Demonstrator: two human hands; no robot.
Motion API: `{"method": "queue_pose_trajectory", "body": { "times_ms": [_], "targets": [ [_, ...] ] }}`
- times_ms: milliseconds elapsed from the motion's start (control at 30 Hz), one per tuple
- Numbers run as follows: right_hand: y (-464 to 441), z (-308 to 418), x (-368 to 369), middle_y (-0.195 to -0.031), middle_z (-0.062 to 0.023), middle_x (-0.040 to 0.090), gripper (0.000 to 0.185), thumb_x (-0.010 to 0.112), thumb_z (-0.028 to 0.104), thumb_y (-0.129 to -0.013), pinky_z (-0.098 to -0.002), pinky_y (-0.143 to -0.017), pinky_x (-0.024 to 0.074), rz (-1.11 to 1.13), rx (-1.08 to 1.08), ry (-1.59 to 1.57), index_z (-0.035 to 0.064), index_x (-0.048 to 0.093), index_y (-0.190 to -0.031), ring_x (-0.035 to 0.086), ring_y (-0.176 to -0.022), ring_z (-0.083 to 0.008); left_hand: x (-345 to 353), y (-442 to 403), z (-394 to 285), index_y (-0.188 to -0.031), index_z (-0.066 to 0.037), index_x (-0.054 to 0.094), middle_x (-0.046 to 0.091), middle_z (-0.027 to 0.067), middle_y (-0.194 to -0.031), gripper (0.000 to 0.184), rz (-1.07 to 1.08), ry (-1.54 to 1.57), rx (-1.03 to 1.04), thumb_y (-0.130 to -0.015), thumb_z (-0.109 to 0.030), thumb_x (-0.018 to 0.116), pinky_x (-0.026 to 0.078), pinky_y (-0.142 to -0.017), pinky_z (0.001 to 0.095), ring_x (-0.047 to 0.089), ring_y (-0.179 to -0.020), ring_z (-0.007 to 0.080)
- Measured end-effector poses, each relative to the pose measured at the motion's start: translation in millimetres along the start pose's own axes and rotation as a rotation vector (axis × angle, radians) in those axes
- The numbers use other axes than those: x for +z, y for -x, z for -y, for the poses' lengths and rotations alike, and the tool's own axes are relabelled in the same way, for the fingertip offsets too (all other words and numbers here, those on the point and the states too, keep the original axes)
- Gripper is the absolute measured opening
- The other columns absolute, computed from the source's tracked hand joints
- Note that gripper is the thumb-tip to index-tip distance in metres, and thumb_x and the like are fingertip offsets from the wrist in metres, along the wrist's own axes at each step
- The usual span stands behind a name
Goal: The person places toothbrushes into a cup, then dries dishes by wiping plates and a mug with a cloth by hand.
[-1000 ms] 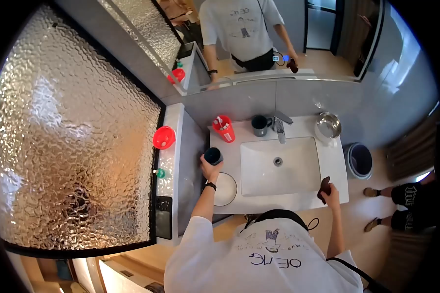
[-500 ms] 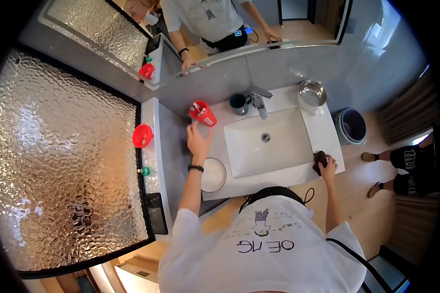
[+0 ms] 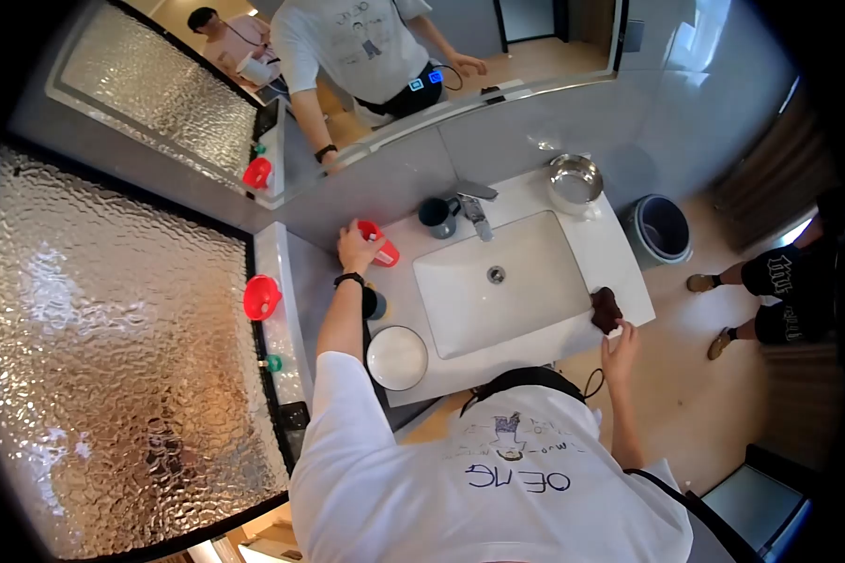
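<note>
Fingers of the left hand [image 3: 357, 249] are curled at a red plastic cup [image 3: 386, 251], grip unclear; the right hand [image 3: 619, 353] is held open by a crumpled dark-brown item [image 3: 606, 311].

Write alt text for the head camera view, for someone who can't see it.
A person in a white T-shirt at a bathroom sink has their left hand on a red cup, the right hand beside a dark brown item on the counter. Around the sink: two dark cups, a round white dish and a metal bowl.
</note>
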State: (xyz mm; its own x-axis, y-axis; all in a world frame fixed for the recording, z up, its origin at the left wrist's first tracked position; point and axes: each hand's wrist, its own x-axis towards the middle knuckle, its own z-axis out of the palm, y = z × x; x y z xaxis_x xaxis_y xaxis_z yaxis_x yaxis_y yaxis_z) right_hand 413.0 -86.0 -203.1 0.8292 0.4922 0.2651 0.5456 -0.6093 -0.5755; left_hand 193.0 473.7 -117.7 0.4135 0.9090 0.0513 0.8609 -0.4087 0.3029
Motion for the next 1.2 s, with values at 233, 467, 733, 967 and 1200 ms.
{"method": "queue_pose_trajectory", "body": {
  "times_ms": [233, 467, 733, 967, 1200],
  "targets": [
    [-3, 55, 22, -0.119, -0.0124, 0.051, 0.050, 0.068, 0.003, -0.078, -0.0342, -0.080, 0.0493, 0.284, 0.081, -0.398, 0.0054, 0.047, -0.124, 0.056, -0.100, -0.0234, -35, 48, 9, -0.121, -0.005, 0.059, 0.062, 0.0167, -0.110, 0.067, -0.261, 0.366, -0.017, -0.065, -0.032, 0.083, 0.050, -0.087, 0.0401, 0.061, -0.101, 0.0304],
    [-62, 221, 24, -0.133, -0.0110, 0.045, 0.067, 0.071, 0.011, -0.082, -0.0341, -0.085, 0.0509, 0.637, 0.058, -1.163, 0.0110, 0.038, -0.141, 0.051, -0.110, -0.0189, -26, 186, -26, -0.127, -0.002, 0.053, 0.059, 0.0070, -0.118, 0.047, 0.147, 1.765, -0.207, -0.085, -0.020, 0.065, 0.049, -0.090, 0.0323, 0.058, -0.108, 0.0182],
    [-89, 262, -7, -0.112, -0.0095, 0.057, 0.059, 0.074, 0.014, -0.077, -0.0305, -0.087, 0.0473, 0.581, -0.182, -0.840, 0.0053, 0.048, -0.130, 0.058, -0.102, -0.0195, -1, 244, -89, -0.123, -0.005, 0.055, 0.060, 0.0080, -0.121, 0.050, 0.464, 2.483, -0.647, -0.095, -0.045, 0.052, 0.046, -0.095, 0.0408, 0.057, -0.111, 0.0234],
    [-90, 294, -49, -0.110, -0.0160, 0.059, 0.064, 0.082, 0.023, -0.066, -0.0380, -0.077, 0.0542, 0.333, -0.600, -0.423, 0.0072, 0.055, -0.122, 0.063, -0.093, -0.0332, 75, 241, -97, -0.113, -0.006, 0.058, 0.062, 0.0104, -0.114, 0.039, 0.562, 2.450, -0.577, -0.095, -0.040, 0.053, 0.047, -0.093, 0.0412, 0.057, -0.111, 0.0233],
    [-83, 255, -65, -0.110, -0.0152, 0.059, 0.064, 0.082, 0.021, -0.065, -0.0355, -0.078, 0.0535, 0.352, -0.367, -0.412, 0.0058, 0.055, -0.121, 0.063, -0.091, -0.0299, 115, 250, -106, -0.106, -0.004, 0.063, 0.063, 0.0067, -0.104, 0.025, 0.527, 1.785, -0.526, -0.096, -0.025, 0.053, 0.050, -0.080, 0.0305, 0.062, -0.093, 0.0166]
  ]
}}
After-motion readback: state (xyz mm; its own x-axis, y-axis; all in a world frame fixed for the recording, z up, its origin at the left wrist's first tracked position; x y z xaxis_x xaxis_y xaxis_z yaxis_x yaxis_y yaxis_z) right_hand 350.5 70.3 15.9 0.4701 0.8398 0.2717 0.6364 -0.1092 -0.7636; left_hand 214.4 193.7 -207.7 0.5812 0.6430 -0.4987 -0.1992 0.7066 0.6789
